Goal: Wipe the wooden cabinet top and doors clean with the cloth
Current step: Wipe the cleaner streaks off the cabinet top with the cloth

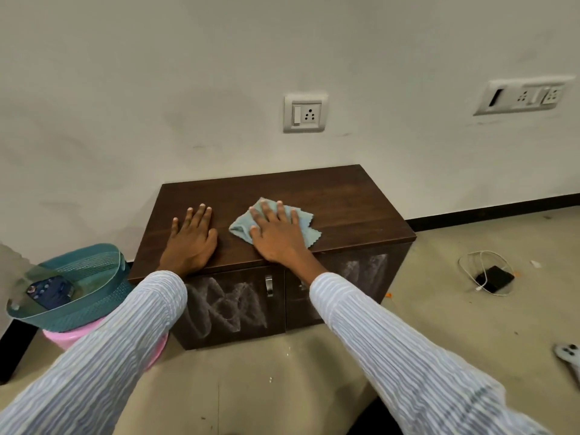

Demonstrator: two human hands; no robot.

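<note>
1. Dark wood cabinet (pixel 345 196) stands against a pale wall (pixel 188 89), its top facing the camera and two doors below.
2. Left hand (pixel 191 237) lies flat on the bare top, fingers straight and spread, holding nothing.
3. Right hand (pixel 276 233) presses flat on a light blue cloth (pixel 241 226), fingers straight and spread over it (not curled round it).
4. Cloth lies crumpled near the middle of the top, just right of the left hand, its zigzag edge showing past the right hand.
5. Both doors carry whitish chalky smears: left door (pixel 232 306) and right door (pixel 367 268); a metal handle (pixel 269 285) sits near the seam.
6. Teal basket (pixel 94 277) rests on a pink tub (pixel 59 335) left of the cabinet.
7. White cable (pixel 470 262) and a black box (pixel 494 277) lie on the floor to the right.
8. Two socket plates (pixel 304 113) are on the wall.
</note>
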